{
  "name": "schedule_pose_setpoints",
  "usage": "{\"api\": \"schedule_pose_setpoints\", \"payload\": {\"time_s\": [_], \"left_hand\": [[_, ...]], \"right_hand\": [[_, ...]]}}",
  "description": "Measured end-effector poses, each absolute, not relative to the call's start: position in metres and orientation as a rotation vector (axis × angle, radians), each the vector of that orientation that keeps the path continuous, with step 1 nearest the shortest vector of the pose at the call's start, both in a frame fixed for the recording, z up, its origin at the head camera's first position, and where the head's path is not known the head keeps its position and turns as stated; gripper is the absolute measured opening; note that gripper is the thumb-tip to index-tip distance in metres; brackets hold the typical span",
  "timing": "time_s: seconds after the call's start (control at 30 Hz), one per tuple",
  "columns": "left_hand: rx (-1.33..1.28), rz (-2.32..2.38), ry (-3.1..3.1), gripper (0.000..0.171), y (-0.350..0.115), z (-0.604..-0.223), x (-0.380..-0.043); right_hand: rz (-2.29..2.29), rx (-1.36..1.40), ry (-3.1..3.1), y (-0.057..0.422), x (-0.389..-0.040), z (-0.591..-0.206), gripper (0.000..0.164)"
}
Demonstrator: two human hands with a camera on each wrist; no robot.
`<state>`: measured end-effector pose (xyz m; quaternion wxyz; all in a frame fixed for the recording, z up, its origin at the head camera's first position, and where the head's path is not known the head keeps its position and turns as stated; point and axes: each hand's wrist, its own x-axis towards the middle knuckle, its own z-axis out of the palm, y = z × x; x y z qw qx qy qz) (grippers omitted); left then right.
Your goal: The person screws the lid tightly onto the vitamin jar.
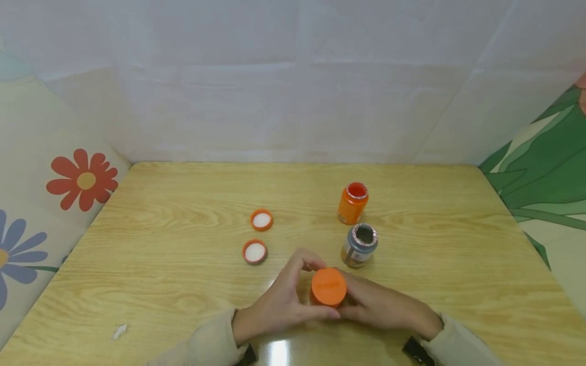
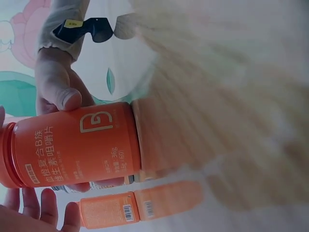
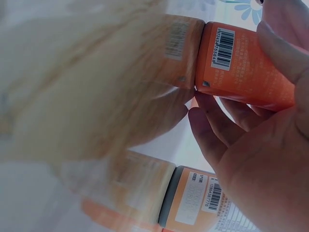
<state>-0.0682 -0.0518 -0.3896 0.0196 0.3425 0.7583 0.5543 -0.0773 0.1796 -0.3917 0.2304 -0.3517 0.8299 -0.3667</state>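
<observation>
I see the left hand [image 1: 286, 302] curling thumb and fingers round the orange cap [image 1: 328, 287] of a glossy orange-red bottle [image 2: 72, 147], lettered in pale print with a barcode behind, while the right hand [image 1: 384, 305] grips its body, upright on the wood-grain table [image 1: 183, 284]. Just beyond stand an uncapped grey bottle [image 1: 358, 250] and an uncapped orange one [image 1: 351, 208]; leftward lie two upturned lids [image 1: 261, 220], white inside.
</observation>
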Motion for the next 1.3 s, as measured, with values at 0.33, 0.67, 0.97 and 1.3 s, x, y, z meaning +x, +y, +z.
{"api": "schedule_pose_setpoints", "payload": {"time_s": [0.33,0.67,0.97,1.3], "left_hand": [[1.235,1.629,2.354,0.061,-0.0572,-0.385,-0.0719],[1.23,1.479,2.348,0.078,-0.0559,-0.3815,-0.071],[1.009,1.511,2.409,0.078,-0.0502,-0.3829,-0.0662],[1.249,1.552,2.433,0.061,-0.0527,-0.3857,-0.0719]], "right_hand": [[-1.074,-1.034,2.237,0.1778,-0.0788,-0.3952,0.047],[-1.016,-1.057,2.282,0.1804,-0.0774,-0.3964,0.051],[-1.004,-1.013,2.286,0.1814,-0.078,-0.3941,0.057],[-1.029,-0.996,2.257,0.1802,-0.0788,-0.3946,0.054]]}}
